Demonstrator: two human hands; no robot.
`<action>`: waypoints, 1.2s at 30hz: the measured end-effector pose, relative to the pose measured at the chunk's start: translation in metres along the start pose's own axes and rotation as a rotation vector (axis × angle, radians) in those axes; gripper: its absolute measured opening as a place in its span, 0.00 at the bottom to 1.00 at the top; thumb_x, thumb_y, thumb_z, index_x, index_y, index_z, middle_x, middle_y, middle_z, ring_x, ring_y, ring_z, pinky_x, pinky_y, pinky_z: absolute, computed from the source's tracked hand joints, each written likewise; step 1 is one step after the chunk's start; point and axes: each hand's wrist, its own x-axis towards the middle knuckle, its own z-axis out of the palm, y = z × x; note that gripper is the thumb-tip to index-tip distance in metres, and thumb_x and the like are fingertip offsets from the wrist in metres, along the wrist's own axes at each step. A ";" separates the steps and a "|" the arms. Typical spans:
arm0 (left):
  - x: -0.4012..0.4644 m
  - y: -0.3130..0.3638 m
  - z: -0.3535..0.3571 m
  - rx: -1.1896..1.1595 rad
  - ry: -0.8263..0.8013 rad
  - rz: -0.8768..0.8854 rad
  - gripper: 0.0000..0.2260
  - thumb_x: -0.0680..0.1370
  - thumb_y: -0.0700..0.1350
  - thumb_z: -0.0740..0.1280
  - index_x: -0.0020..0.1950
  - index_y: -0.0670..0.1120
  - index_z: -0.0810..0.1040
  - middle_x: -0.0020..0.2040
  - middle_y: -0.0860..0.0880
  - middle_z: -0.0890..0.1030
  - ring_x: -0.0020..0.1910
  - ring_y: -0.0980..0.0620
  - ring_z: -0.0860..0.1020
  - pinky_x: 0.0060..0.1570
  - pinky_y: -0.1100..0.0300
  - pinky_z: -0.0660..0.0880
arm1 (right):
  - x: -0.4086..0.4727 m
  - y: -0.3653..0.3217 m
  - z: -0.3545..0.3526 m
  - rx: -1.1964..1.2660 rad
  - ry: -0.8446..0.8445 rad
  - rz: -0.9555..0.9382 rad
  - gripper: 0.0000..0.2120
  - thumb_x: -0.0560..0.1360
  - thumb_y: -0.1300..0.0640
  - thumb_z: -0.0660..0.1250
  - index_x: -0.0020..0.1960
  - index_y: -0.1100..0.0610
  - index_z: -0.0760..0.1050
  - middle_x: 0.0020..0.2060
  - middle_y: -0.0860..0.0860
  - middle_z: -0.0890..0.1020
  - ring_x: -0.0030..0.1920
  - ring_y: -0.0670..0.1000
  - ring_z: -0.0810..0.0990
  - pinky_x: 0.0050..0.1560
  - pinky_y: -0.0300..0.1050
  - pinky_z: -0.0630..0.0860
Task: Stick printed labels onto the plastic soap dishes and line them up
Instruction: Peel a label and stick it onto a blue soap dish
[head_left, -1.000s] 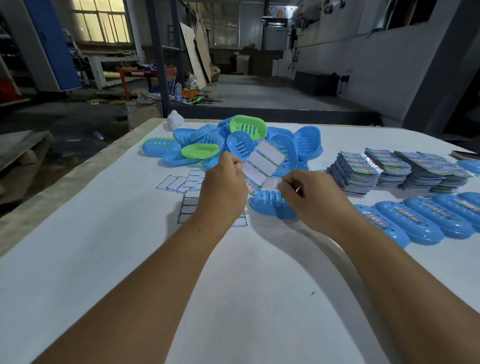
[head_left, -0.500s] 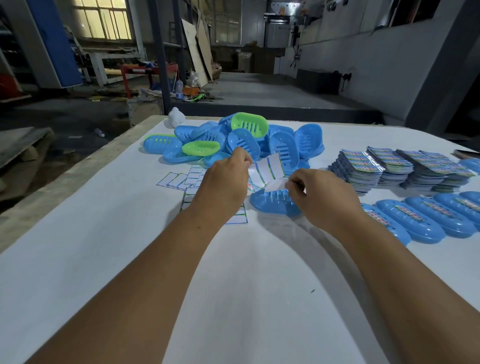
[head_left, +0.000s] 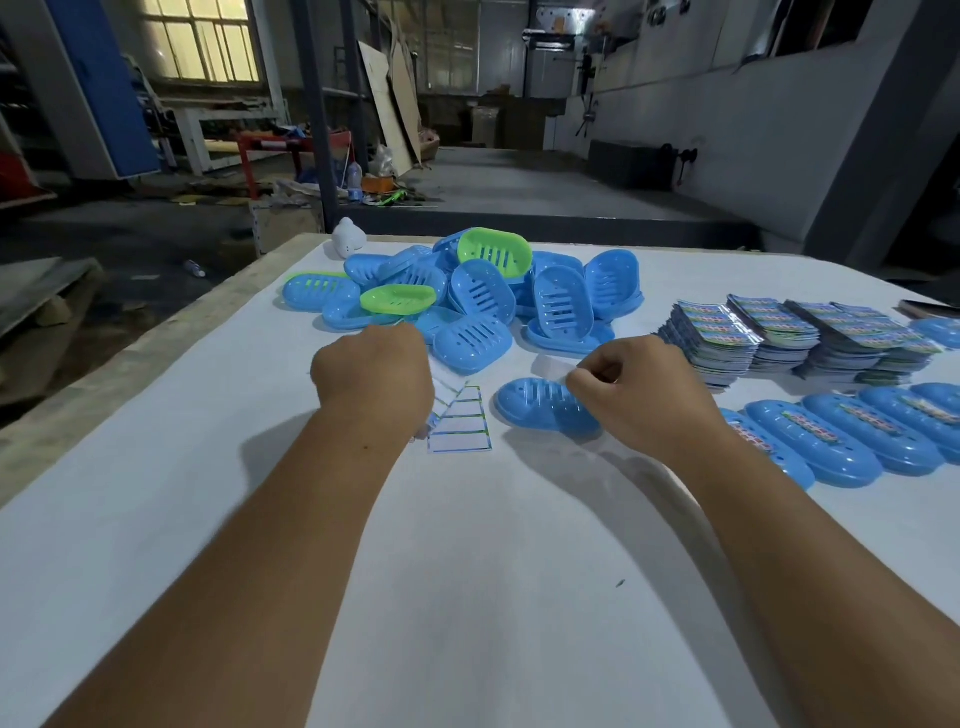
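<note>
- Blue oval plastic soap dish (head_left: 540, 408) lies upside down on the white-covered table (head_left: 493, 571), alone, between my two hands, near the heap.
- My right hand (head_left: 641, 392) pinches a small white peeled label (head_left: 553, 368) with curled thumb and fingers, just over the far end of that dish; can't tell if label touches it.
- My left hand (head_left: 374, 382) is curled, knuckles up, over the white label backing sheets (head_left: 460, 423) on the table; looks like it holds a sheet, grip hidden.
- Heap of blue and green slotted soap dishes (head_left: 467, 296) sits behind the hands, all empty, some on edge, some nested.
- Row of blue labelled soap dishes (head_left: 852, 434) lies side by side at right, upside down, colourful strip on each.
- Stacks of colourful printed label sheets (head_left: 779, 332) stand behind that row.
- Small white rounded object (head_left: 347, 238) sits at the far table edge.
</note>
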 end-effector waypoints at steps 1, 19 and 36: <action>-0.001 -0.002 -0.001 0.039 -0.061 0.010 0.10 0.73 0.47 0.71 0.51 0.51 0.72 0.36 0.51 0.66 0.41 0.47 0.70 0.39 0.56 0.66 | 0.000 0.000 0.000 0.019 -0.001 0.005 0.08 0.69 0.48 0.66 0.34 0.49 0.80 0.28 0.42 0.81 0.35 0.46 0.80 0.38 0.46 0.79; -0.020 0.044 0.000 -1.105 -0.160 0.276 0.08 0.74 0.48 0.71 0.36 0.47 0.83 0.23 0.56 0.72 0.24 0.57 0.67 0.27 0.65 0.66 | -0.001 -0.005 0.006 0.130 -0.006 -0.033 0.11 0.66 0.45 0.69 0.31 0.51 0.78 0.25 0.41 0.79 0.30 0.46 0.77 0.35 0.46 0.76; -0.020 0.048 0.013 -1.315 -0.230 0.267 0.08 0.79 0.49 0.69 0.45 0.49 0.87 0.28 0.53 0.71 0.29 0.56 0.67 0.29 0.68 0.66 | 0.002 0.000 0.009 0.227 -0.009 -0.201 0.11 0.76 0.50 0.71 0.38 0.53 0.82 0.29 0.48 0.81 0.29 0.45 0.73 0.34 0.42 0.71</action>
